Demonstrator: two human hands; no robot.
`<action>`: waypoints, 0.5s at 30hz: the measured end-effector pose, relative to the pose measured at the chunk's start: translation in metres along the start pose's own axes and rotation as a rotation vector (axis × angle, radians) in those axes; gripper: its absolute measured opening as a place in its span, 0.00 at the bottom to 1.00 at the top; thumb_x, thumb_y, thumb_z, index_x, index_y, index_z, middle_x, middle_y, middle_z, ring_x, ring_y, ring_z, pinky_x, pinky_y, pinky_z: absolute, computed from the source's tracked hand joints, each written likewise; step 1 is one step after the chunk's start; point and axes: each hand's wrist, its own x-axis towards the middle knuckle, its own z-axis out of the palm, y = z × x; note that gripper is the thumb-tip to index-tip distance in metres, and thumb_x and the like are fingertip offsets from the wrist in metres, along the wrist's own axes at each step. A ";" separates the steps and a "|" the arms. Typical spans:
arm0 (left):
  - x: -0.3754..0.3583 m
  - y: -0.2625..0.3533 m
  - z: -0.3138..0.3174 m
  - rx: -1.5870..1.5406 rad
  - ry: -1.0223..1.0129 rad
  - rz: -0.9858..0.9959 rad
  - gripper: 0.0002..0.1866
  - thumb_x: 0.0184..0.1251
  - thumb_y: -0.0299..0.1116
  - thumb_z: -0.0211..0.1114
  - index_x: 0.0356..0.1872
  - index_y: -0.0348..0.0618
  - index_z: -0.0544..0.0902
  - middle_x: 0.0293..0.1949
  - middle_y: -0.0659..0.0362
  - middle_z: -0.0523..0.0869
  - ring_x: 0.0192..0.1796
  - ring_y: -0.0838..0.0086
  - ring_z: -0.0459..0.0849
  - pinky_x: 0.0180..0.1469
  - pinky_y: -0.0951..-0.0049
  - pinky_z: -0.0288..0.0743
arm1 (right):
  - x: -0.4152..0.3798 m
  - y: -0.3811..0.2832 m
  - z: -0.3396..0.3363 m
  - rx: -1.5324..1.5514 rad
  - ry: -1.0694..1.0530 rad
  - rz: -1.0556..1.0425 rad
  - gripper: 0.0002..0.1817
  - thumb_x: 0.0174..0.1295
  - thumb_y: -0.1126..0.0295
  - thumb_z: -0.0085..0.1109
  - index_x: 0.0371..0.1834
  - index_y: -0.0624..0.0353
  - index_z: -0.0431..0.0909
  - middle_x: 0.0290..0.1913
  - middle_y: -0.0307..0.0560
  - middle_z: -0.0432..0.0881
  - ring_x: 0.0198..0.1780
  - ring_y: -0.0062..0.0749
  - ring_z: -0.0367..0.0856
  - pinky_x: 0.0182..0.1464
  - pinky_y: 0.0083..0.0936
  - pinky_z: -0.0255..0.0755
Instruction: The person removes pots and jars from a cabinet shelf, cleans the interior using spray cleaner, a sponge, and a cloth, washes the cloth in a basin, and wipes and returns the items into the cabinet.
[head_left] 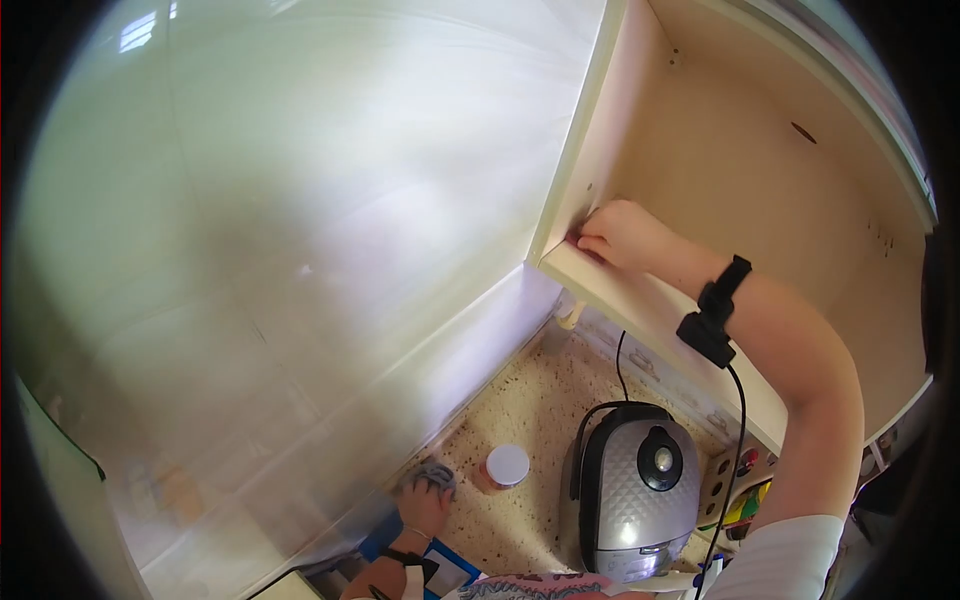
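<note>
Item 1, low left: my left hand is pressed down on a grey cloth, fingers closed over it, on the speckled counter right against the white wall. I judge the cloth soft, light and limp, best bunched in the palm (its weave is too blurred to read).
Item 2: white-lidded jar just beside that hand, apart from it.
Item 3: rice cooker, corded, near the jar.
Item 4, upper right: my right hand rests inside the open cabinet, fingers curled at the corner; whether it holds anything I cannot tell. Lens edges cut off the counter's front
</note>
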 end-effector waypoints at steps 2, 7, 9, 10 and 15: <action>-0.001 0.002 0.000 0.015 0.001 0.000 0.16 0.59 0.45 0.59 0.30 0.42 0.83 0.37 0.53 0.78 0.42 0.56 0.74 0.42 0.56 0.70 | -0.014 -0.031 -0.006 0.248 0.048 -0.109 0.10 0.57 0.66 0.57 0.27 0.62 0.81 0.33 0.53 0.81 0.34 0.46 0.78 0.38 0.38 0.72; -0.001 0.001 -0.002 -0.011 -0.003 0.030 0.17 0.59 0.45 0.59 0.31 0.39 0.83 0.38 0.52 0.78 0.42 0.54 0.74 0.46 0.57 0.68 | -0.040 0.007 0.009 -0.059 0.073 -0.113 0.15 0.58 0.67 0.55 0.47 0.58 0.79 0.39 0.53 0.81 0.40 0.47 0.78 0.44 0.35 0.72; 0.000 0.000 0.000 -0.048 -0.011 0.024 0.18 0.59 0.45 0.59 0.30 0.38 0.83 0.38 0.51 0.78 0.43 0.53 0.74 0.48 0.57 0.68 | -0.071 0.063 0.006 -0.056 -0.095 0.117 0.16 0.58 0.68 0.54 0.50 0.58 0.77 0.44 0.53 0.81 0.44 0.45 0.79 0.47 0.34 0.72; 0.000 -0.001 0.001 -0.041 -0.001 0.028 0.18 0.59 0.45 0.59 0.30 0.37 0.83 0.38 0.50 0.78 0.43 0.52 0.74 0.48 0.57 0.68 | -0.075 0.065 -0.002 -0.051 -0.176 0.228 0.17 0.59 0.69 0.53 0.52 0.58 0.76 0.46 0.53 0.80 0.46 0.45 0.79 0.49 0.34 0.72; 0.002 -0.002 0.004 -0.011 0.003 0.051 0.18 0.58 0.45 0.60 0.29 0.37 0.83 0.39 0.48 0.78 0.46 0.50 0.74 0.48 0.57 0.69 | -0.068 0.010 0.008 0.168 0.041 -0.110 0.22 0.62 0.67 0.48 0.62 0.56 0.68 0.57 0.58 0.73 0.57 0.50 0.72 0.59 0.34 0.66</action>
